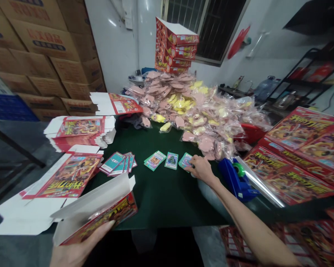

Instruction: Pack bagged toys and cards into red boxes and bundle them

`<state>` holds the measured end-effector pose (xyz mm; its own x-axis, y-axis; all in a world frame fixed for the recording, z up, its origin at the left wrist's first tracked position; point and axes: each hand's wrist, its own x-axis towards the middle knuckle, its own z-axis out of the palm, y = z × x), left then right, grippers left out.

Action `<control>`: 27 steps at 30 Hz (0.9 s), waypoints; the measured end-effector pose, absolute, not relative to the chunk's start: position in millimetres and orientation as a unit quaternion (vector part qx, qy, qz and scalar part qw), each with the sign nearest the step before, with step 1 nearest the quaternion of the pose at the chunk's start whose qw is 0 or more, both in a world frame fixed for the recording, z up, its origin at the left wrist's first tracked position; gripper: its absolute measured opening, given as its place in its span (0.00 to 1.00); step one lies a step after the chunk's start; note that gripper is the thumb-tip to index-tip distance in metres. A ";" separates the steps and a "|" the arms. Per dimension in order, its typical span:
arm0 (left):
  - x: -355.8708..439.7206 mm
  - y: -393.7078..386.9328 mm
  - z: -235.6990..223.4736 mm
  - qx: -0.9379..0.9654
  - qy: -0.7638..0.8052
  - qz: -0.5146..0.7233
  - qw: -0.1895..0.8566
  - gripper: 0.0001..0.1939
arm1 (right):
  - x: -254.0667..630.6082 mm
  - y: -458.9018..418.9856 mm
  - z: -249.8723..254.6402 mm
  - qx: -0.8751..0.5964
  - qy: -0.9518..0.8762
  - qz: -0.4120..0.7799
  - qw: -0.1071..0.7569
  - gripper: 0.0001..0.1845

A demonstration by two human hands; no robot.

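The left hand (78,249) grips an opened red printed carton (96,218) at the near edge of the dark green table (161,200), its fingers closed around the carton's printed side. The carton's long axis slants from lower left up to the right, and its white inner face shows along the open side. The right hand (202,170) rests right of the table's middle, fingers loosely spread over a teal-bordered trading card (185,161), the last in a row of three; whether they pinch it cannot be told. A fanned stack of cards (118,164) lies left of the row, a blue tape dispenser (236,178) sits just right of the hand, and bagged pink and yellow pieces (183,111) heap along the far edge.
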<state>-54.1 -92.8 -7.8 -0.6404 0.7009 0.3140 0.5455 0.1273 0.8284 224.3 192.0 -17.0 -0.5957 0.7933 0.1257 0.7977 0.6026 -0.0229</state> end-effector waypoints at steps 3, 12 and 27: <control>-57.4 -97.4 -11.7 0.428 0.771 0.465 0.076 0.16 | 229.5 192.8 -15.9 -0.422 -0.905 -0.016 0.061 0.18; -54.3 -97.9 -19.5 0.385 0.738 0.533 0.152 0.26 | 229.4 186.9 -27.7 -0.401 -0.907 -0.066 0.107 0.18; -60.8 -98.1 -31.5 0.370 0.736 0.553 0.123 0.22 | 163.9 192.7 -11.4 -0.219 -0.971 -0.064 0.073 0.13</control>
<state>-60.8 -98.1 -31.5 -0.6961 0.6809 0.2278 0.4081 0.1142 0.9058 163.9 192.7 -11.4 -0.8936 0.4155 0.1695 0.4341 0.8962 0.0917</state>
